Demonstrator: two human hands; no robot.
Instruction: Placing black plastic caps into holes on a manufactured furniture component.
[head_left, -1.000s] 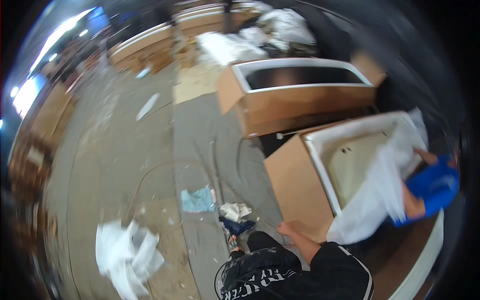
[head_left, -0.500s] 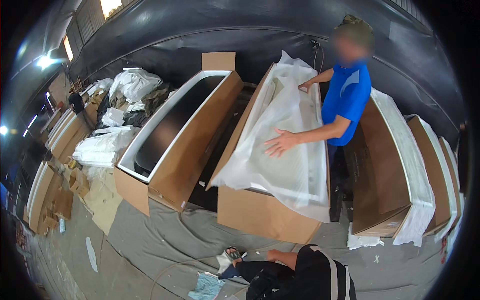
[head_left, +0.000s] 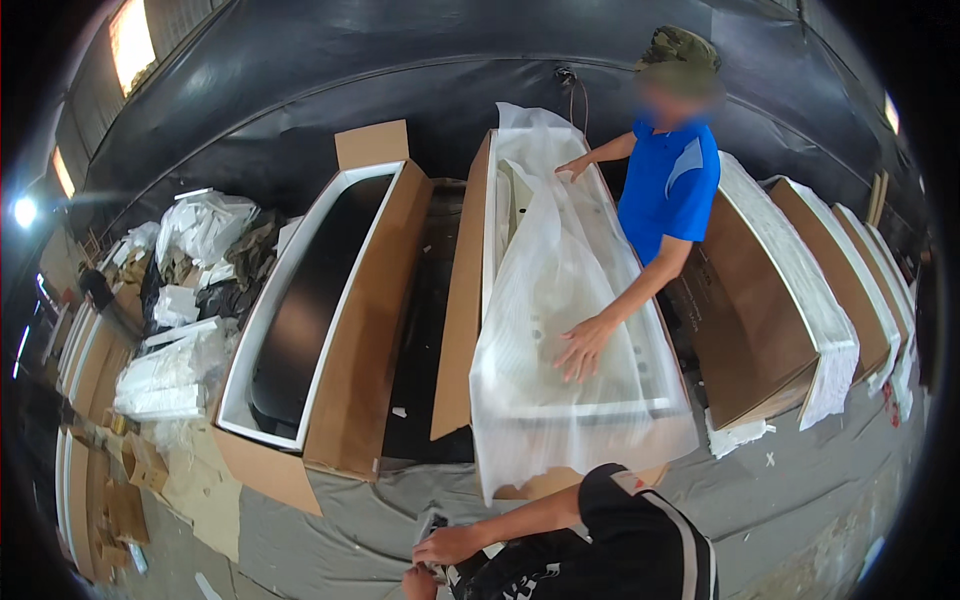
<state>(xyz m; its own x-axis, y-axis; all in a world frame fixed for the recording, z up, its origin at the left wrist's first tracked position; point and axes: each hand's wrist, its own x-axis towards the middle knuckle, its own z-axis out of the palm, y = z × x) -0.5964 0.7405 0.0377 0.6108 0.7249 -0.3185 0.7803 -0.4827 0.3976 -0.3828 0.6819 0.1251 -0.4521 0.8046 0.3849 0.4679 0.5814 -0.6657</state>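
Note:
My right hand (head_left: 450, 545) reaches in from a black short sleeve with a pale stripe, its fingers curled. My left hand (head_left: 420, 580) is just below it, closed and partly cut off by the lower edge. A small grey and white item (head_left: 432, 522) shows at my right fingers; its kind and whether I grip it are unclear. Ahead, a co-worker in a blue shirt (head_left: 665, 190) spreads a translucent white sheet (head_left: 550, 350) over a long open carton (head_left: 458, 330) with a white-rimmed piece inside. One hand (head_left: 585, 345) of the co-worker lies spread on the sheet.
Left of that carton stands another open one (head_left: 360, 360), holding a black panel with a white foam rim. Tall cartons (head_left: 740, 310) line the right side. White wrapped bundles (head_left: 165, 370) and small boxes (head_left: 145, 465) lie at left. Grey cloth (head_left: 320, 550) covers the floor.
My hands have come into view, close together near the lower edge. The sheet now hangs farther over the carton's near end, and the co-worker's near hand has moved toward me. My view has shifted.

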